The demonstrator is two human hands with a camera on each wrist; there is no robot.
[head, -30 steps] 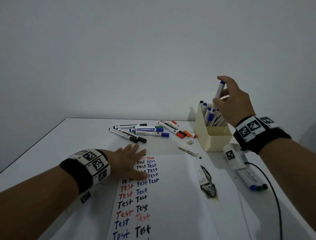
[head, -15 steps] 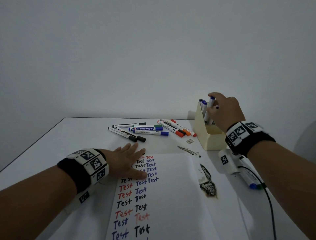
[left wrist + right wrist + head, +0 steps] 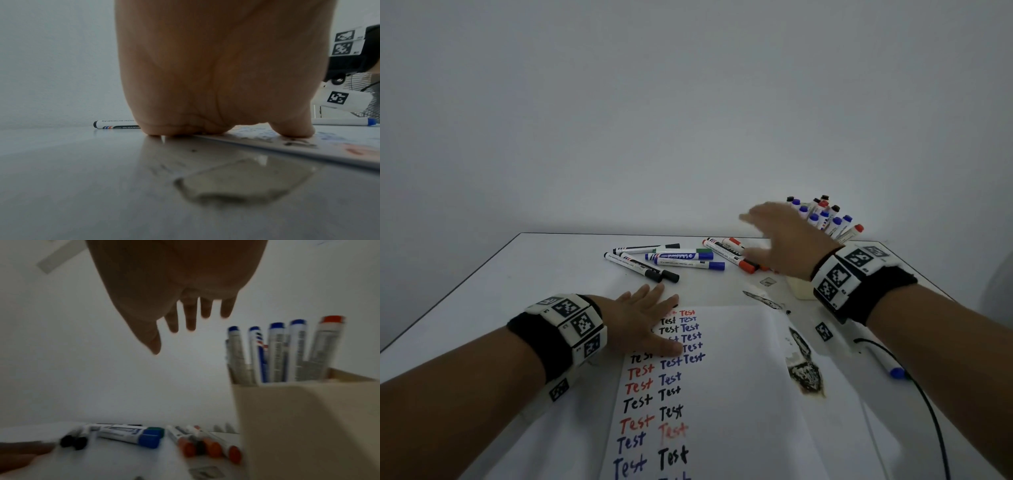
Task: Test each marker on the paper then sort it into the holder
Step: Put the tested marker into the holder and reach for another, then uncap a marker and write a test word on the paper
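My right hand [image 3: 787, 240] hangs empty with fingers spread above the loose markers [image 3: 681, 258], beside the beige holder [image 3: 298, 418] full of upright markers [image 3: 277, 350]. My left hand [image 3: 643, 318] lies flat, pressing the test paper [image 3: 739, 394] on the table [image 3: 517, 291].

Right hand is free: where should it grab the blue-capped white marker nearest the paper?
Probably mid-barrel, from above: the blue-capped white marker lies flat, its near long side clear. The open right hand can pinch across it.
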